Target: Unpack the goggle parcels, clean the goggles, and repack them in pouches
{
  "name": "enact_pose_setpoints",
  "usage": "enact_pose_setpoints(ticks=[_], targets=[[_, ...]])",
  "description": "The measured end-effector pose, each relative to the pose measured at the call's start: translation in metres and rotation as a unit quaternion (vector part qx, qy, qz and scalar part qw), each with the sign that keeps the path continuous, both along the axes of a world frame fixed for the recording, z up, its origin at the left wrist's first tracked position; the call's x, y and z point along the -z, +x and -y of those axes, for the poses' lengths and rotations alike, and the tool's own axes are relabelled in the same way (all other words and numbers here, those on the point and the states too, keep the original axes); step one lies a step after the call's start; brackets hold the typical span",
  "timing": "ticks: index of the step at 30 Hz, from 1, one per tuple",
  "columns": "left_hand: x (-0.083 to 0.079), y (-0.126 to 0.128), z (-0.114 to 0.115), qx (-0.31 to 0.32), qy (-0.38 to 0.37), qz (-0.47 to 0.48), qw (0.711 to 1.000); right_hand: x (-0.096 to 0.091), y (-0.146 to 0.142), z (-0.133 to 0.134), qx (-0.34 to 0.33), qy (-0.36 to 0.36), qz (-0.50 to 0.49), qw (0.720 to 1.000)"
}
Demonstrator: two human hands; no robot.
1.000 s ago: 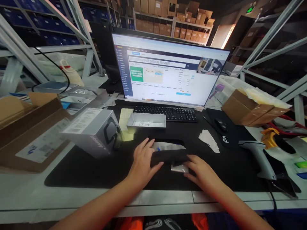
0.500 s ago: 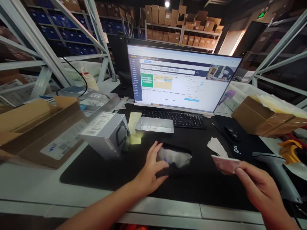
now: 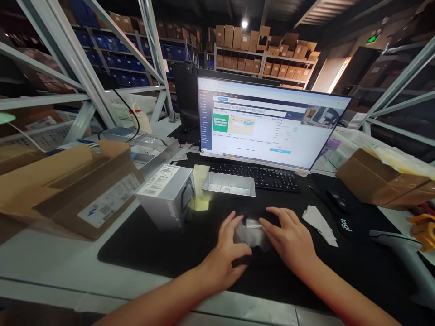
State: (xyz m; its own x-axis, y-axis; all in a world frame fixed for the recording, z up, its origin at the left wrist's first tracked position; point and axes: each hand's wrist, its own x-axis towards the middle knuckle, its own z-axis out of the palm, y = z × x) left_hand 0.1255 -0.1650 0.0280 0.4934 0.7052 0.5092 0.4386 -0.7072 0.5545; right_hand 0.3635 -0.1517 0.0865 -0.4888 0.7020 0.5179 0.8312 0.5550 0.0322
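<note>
A grey, soft-looking wrapped bundle point(image 3: 249, 236) rests on the black desk mat point(image 3: 152, 253), blurred and partly covered by fingers. My left hand point(image 3: 226, 253) curves its thumb and fingers around the bundle's left end. From the other side, my right hand point(image 3: 290, 237) presses its fingertips against the bundle's right end. Between the hands, a small whitish packet point(image 3: 254, 223) lies on top of the bundle, touching or close to my right fingertips. Just behind stands an open shallow grey tray point(image 3: 251, 188) with a label inside. A grey product box point(image 3: 163, 199) is to the left.
Past the tray are a keyboard point(image 3: 272, 179) and a monitor point(image 3: 265, 131). An open cardboard carton point(image 3: 78, 190) sits at left. To the right lie crumpled white paper point(image 3: 319, 224), a mouse point(image 3: 336, 199), a barcode scanner point(image 3: 397, 253) and another carton point(image 3: 370, 176). Yellow notes point(image 3: 201, 181) adjoin the box.
My right hand has moved left to the bundle, bringing its flat, pinkish-looking piece away from beside the white paper. My left hand stays at the bundle. The camera view has shifted slightly.
</note>
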Motion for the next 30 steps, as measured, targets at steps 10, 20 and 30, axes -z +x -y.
enact_pose_setpoints(ticks=[10, 20, 30], targets=[[0.001, -0.001, -0.001, -0.005, 0.054, -0.03, 0.998, -0.002, 0.004, -0.006, 0.012, -0.301, -0.033, 0.953], [-0.002, -0.001, -0.009, -0.013, 0.103, -0.029, 0.994, -0.031, 0.022, -0.008, -0.087, -0.349, -0.113, 0.926], [-0.02, 0.004, -0.035, -0.063, 0.031, -0.114, 0.991, 0.028, 0.075, 0.007, -0.022, -0.385, -0.213, 0.898]])
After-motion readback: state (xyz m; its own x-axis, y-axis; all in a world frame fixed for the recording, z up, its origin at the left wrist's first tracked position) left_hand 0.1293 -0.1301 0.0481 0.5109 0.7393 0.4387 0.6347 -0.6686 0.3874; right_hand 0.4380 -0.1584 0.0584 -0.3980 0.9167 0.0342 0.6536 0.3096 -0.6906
